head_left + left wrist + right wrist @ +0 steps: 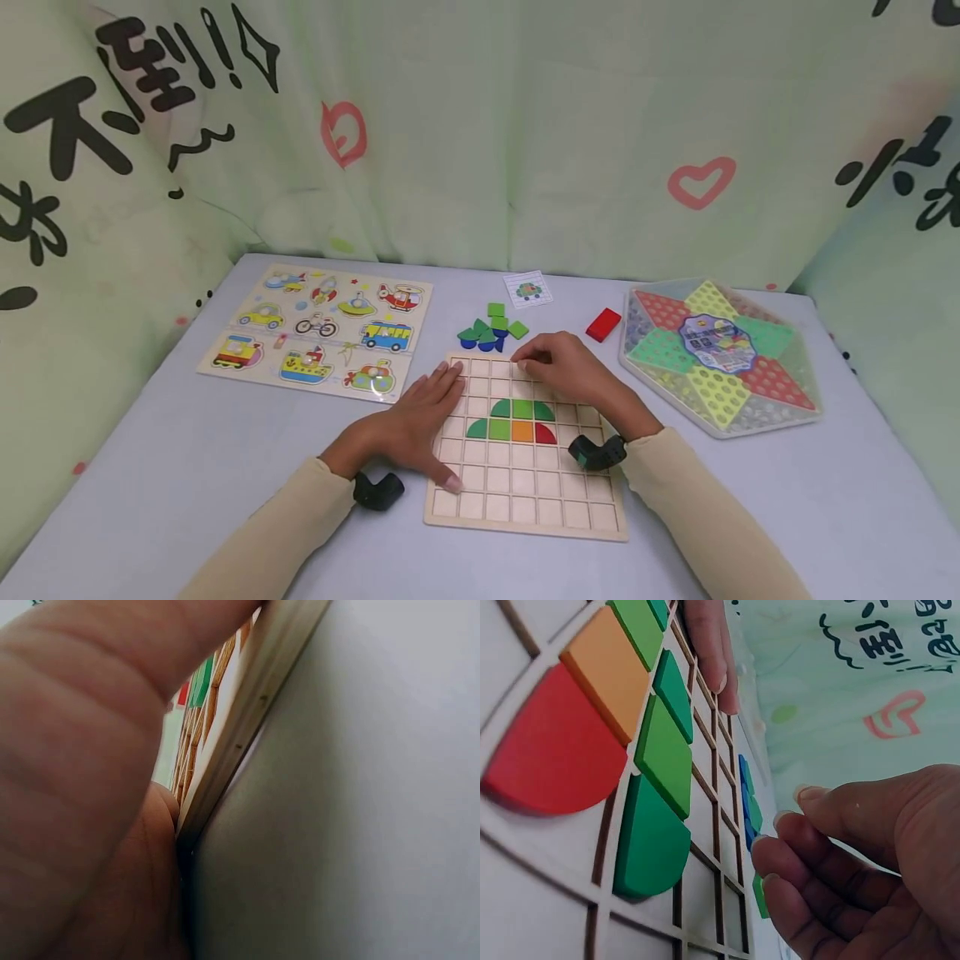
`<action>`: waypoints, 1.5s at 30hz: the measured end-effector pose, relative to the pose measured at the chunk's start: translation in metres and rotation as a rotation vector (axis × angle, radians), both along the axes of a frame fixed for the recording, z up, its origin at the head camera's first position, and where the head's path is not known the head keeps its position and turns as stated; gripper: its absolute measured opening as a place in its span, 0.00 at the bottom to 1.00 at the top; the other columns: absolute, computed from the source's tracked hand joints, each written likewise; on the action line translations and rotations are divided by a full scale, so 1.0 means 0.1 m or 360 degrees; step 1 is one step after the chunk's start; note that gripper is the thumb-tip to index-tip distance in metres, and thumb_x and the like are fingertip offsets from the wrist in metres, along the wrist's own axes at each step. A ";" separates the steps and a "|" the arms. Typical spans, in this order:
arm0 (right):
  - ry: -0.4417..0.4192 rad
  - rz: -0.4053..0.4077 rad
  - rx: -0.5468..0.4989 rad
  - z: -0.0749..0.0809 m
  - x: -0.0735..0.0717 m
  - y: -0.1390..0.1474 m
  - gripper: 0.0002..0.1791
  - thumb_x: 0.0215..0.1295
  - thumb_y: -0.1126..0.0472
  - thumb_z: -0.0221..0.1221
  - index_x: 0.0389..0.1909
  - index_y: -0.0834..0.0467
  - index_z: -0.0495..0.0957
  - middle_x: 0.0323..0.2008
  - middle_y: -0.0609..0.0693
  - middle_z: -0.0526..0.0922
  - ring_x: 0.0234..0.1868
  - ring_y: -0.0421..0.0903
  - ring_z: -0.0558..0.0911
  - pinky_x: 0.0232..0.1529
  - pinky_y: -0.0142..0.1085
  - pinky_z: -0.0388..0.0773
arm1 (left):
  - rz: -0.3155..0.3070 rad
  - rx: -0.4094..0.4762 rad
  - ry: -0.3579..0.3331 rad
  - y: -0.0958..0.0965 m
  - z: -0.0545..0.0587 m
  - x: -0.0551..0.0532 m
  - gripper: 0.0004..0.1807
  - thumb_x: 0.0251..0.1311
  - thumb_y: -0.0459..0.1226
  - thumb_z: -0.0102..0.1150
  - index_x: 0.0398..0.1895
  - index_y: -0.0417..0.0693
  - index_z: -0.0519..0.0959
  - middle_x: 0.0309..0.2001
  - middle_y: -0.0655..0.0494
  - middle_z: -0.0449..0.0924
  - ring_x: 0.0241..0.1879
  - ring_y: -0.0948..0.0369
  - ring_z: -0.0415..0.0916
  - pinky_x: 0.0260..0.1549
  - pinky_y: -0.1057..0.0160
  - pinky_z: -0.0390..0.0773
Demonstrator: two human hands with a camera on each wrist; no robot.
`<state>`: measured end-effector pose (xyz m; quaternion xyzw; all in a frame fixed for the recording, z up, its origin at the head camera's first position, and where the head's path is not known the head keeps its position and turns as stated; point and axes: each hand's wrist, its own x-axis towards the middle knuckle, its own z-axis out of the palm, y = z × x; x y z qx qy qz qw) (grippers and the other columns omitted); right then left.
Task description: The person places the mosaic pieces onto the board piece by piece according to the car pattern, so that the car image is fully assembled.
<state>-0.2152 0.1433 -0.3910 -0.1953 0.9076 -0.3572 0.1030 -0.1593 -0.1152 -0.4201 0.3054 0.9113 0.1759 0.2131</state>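
Note:
A wooden grid board [524, 507] lies on the table. My left hand [420, 417] rests along its left edge, fingers straight at the upper corner and thumb on the lower squares. In the left wrist view, the thumb and palm lie against the board's side [247, 727]. Two rows of pieces sit in the grid: green ones, an orange square [607, 671] and a red quarter-round [559, 746]. Above the board's far edge hovers my right hand [566, 367], fingers loosely curled, nothing visible between thumb and fingertips. Just beyond are loose green pieces [498, 322] and blue pieces [487, 345].
A small picture card [528, 289] with a green car lies behind the loose pieces. To the right are a red block [603, 325] and a hexagonal checkers box [720, 354]. At the left lies a vehicle puzzle board [318, 329]. A printed curtain [517, 150] hangs behind the table.

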 end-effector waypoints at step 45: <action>0.0060 -0.0005 0.0016 -0.20 -0.49 -0.41 0.11 0.70 0.63 0.57 0.47 0.57 0.85 0.49 0.52 0.82 0.53 0.48 0.77 0.59 0.44 0.72 | -0.0011 -0.0017 0.0000 -0.01 -0.02 -0.01 0.74 0.37 0.70 0.68 0.78 0.44 0.36 0.77 0.53 0.23 0.74 0.57 0.16 0.70 0.53 0.30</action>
